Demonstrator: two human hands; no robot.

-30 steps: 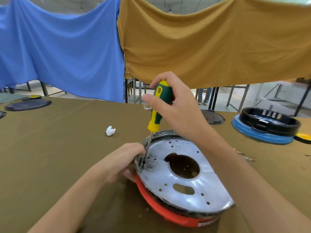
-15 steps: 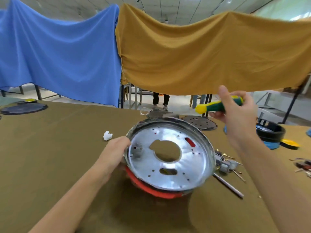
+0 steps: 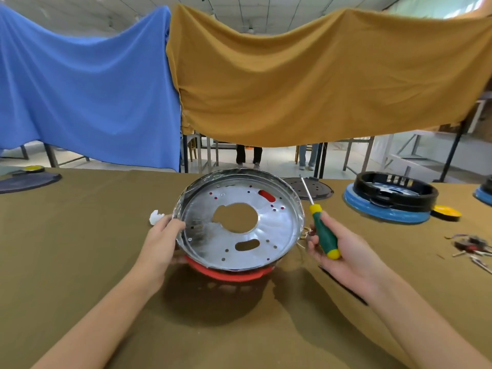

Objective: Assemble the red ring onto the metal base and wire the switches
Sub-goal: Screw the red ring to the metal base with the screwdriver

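Observation:
A shiny round metal base [image 3: 269, 237] with a big centre hole is tilted up toward me in the middle of the table. The red ring [image 3: 226, 272] shows beneath its near edge. My left hand [image 3: 162, 242] grips the base's left rim, thumb on the inner face. My right hand [image 3: 343, 251] holds a green and yellow screwdriver [image 3: 323, 234] to the right of the base, its shaft pointing up and away. Some thin wires [image 3: 306, 233] peek out between the base and my right hand.
A small white piece [image 3: 155, 217] lies left of the base. A black ring on a blue base [image 3: 391, 198] stands at the right, a yellow cap [image 3: 447, 211] beside it. Loose switches and wires [image 3: 472, 247] lie far right. A dark perforated disc [image 3: 310, 189] sits behind.
My right hand lifted the screwdriver off the base's left side, swung it right and lowered it beside the base. The base has tipped up to face me more squarely.

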